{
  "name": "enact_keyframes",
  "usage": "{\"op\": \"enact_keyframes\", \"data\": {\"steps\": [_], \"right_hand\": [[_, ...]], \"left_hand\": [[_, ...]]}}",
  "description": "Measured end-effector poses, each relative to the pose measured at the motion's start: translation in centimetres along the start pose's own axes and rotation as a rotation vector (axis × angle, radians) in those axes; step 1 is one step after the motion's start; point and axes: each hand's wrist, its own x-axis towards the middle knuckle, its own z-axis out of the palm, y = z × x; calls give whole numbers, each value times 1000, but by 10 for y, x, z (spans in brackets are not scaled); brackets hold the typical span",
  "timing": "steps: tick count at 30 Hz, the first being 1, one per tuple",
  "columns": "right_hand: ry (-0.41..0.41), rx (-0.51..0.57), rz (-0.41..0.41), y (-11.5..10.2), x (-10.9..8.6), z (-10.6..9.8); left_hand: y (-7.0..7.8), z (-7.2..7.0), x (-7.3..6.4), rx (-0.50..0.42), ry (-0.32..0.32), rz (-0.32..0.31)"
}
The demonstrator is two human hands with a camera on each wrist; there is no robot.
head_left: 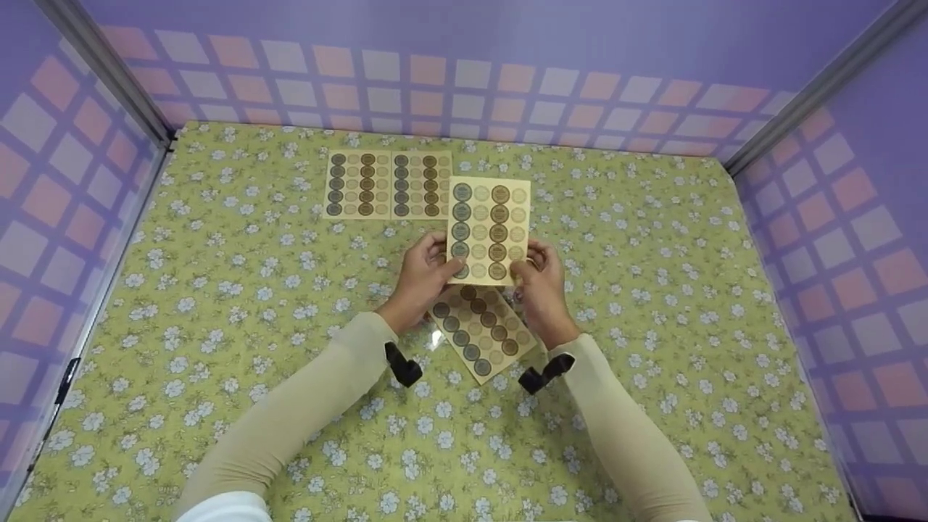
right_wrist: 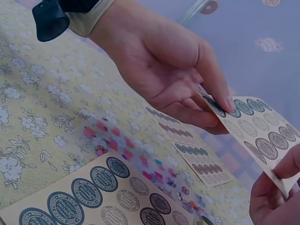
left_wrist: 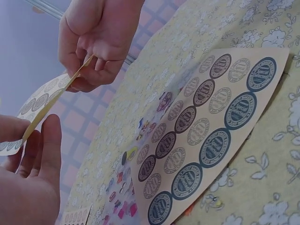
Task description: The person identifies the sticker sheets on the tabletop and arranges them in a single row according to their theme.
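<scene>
My left hand (head_left: pixel 422 281) and right hand (head_left: pixel 545 291) each pinch one held sheet (head_left: pixel 489 232), thumbs on top, by the two corners nearest me, so it is raised between them over the table (head_left: pixel 674 348). It carries twenty round labels, four columns of five. I count three more sheets: one slanted sheet (head_left: pixel 484 332) lies just nearer to me than my hands, between my wrists, and two paired sheets (head_left: pixel 358 185) lie side by side beyond my left hand. Close by the slanted sheet are small colourful pieces (right_wrist: pixel 143 161), too blurred to count

A yellow-green cloth with pale flowers covers the table, and three purple walls (head_left: pixel 493 43) stand beyond my hands and to either side, printed with rows of pink and white squares. Two grey posts (head_left: pixel 109 69) mark the corners

The sheets are thin, cream and rectangular, and the one in my hands curves slightly. Its labels are flat circles with ring-shaped lettering; dark teal and brown columns alternate with pale ones. Two beige sleeves (head_left: pixel 304 399) cover my forearms, with a black mount (head_left: pixel 403 365) at each wrist
</scene>
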Motion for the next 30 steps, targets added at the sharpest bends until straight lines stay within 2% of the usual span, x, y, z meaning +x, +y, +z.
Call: {"op": "enact_keyframes", "data": {"steps": [6, 11, 16, 19, 24, 30], "right_hand": [[54, 39, -30, -2, 9, -4], [85, 49, -17, -2, 14, -6], [73, 10, -7, 0, 14, -8], [61, 9, -20, 2, 14, -10], [72, 13, -53, 6, 15, -13], [104, 9, -65, 5, 16, -16]], "left_hand": [[-6, 4, -1, 40, 46, 22], [-11, 7, 1, 60, 91, 55], [-12, 9, 3, 71, 132, 46], [-13, 9, 6, 102, 153, 62], [-15, 10, 9, 140, 161, 75], [-16, 8, 10, 206, 120, 74]]}}
